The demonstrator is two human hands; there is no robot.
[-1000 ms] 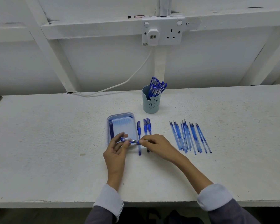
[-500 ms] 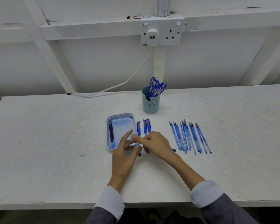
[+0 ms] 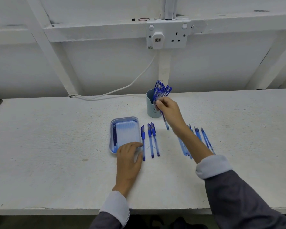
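Since the frame half a second back, the right hand (image 3: 169,111) has left the tray's near corner and risen to the pen cup (image 3: 150,107), taking a blue pen (image 3: 165,123) with it. The left hand (image 3: 128,160) has stayed by the tray.

1. Left hand: I see it lying palm-down on the white worktable (image 3: 56,146). Its fingers are relaxed and grasp nothing, and the fingertips rest on the near right corner of the blue plastic tray (image 3: 124,118).
2. Tray: one dark blue stick-shaped item (image 3: 114,136) lies along its left wall. I cannot identify it further.
3. Three capped pens (image 3: 150,139) lie side by side on the table just right of the tray, caps pointing away from me.
4. A row of blue pens (image 3: 205,139) lies further right, partly hidden by the right forearm.
5. Right hand: its fingers are curled round the blue pen's upper part. The pen is off the table, tilted, with its lower end pointing down toward me. The hand is in front of the cup's rim.
6. Pen cup: pale blue, upright, holding a bundle of blue pens (image 3: 162,89).
7. Rear wall: a double socket (image 3: 177,36) carries a white plug (image 3: 158,39), whose cable (image 3: 122,88) runs down to the table.
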